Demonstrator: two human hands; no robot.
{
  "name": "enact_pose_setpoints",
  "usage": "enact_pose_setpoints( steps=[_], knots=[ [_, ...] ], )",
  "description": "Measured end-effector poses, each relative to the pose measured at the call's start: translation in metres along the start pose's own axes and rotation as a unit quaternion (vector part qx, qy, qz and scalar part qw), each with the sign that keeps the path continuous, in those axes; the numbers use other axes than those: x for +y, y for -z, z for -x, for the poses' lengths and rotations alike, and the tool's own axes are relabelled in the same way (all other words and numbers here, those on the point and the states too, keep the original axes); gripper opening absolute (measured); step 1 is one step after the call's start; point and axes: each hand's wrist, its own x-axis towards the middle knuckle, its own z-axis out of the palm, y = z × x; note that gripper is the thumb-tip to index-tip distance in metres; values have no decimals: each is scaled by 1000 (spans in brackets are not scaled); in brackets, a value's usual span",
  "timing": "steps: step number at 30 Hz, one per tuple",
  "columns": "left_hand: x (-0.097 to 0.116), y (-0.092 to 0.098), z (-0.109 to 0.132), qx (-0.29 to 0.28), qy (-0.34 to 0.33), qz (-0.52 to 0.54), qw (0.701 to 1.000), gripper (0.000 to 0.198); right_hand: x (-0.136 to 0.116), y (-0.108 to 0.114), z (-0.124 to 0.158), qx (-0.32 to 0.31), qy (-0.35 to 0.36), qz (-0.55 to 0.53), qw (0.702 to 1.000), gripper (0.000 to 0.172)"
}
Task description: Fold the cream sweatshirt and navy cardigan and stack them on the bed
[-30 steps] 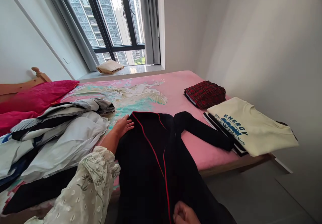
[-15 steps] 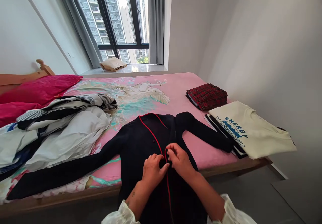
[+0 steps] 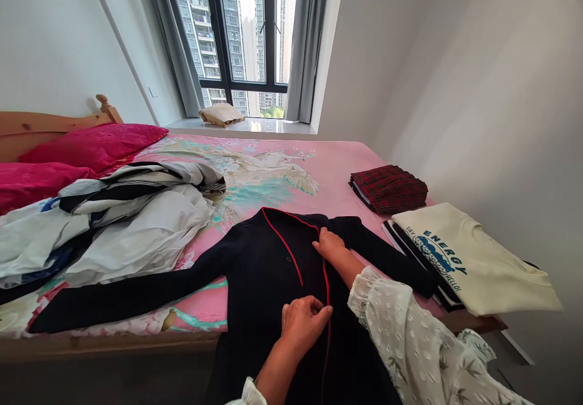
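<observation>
The black garment (image 3: 259, 296) lies front up, its upper part on the pink bed (image 3: 337, 162) and its lower part hanging over the near edge, with one sleeve (image 3: 136, 302) stretched out to the left and the other sleeve (image 3: 396, 262) angled right, reaching the pile under the cream shirt (image 3: 501, 265). The step in hand looks like straightening the front opening, and it would be done best by keeping the red trim (image 3: 327, 280) lightly taut between the two hands, so that it runs straight without twisting, and by smoothing the cloth beside it rather than tugging, since the overhanging part could drag the rest down. The front panel with the small button (image 3: 288, 260) should be kept flat meanwhile. The left hand (image 3: 301, 326) has its thumb and fingertips brought together in a narrow pinch on the trimmed edge, about midway down the visible front. The right hand (image 3: 331, 245) touches the same edge higher up, near the shoulder, fingers bent and thumb a little apart; its fingertips are partly hidden, so whether that grip grasps the cloth or merely presses on it cannot be told.
</observation>
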Motion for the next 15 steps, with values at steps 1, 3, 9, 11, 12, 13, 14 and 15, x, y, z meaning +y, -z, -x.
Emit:
enact_pose_setpoints(
  steps=[1,3,9,11,12,13,14,15],
  knots=[
    [-1,-2,2,1,-11,-8,1000,27,3,1,-5,-10,-12,14,1000,42],
    [-3,-5,6,6,-32,-23,999,25,9,6,-11,-26,-23,37,999,36],
    [-12,-8,10,2,-74,14,997,20,12,19,-13,-56,-15,64,996,36],
    [-15,-7,12,0,-95,16,995,21,9,18,-10,-60,-16,59,996,41],
    [-17,-6,14,0,-110,24,994,23,8,18,-8,-62,-18,53,996,40],
    [-20,-6,16,3,-125,41,991,25,7,18,-7,-63,-22,46,997,36],
    [-25,-5,19,9,-137,70,988,27,7,19,-6,-62,-27,35,997,33],
    [-31,-5,22,20,-143,108,984,27,7,20,-5,-59,-32,22,997,29]
  ],
)
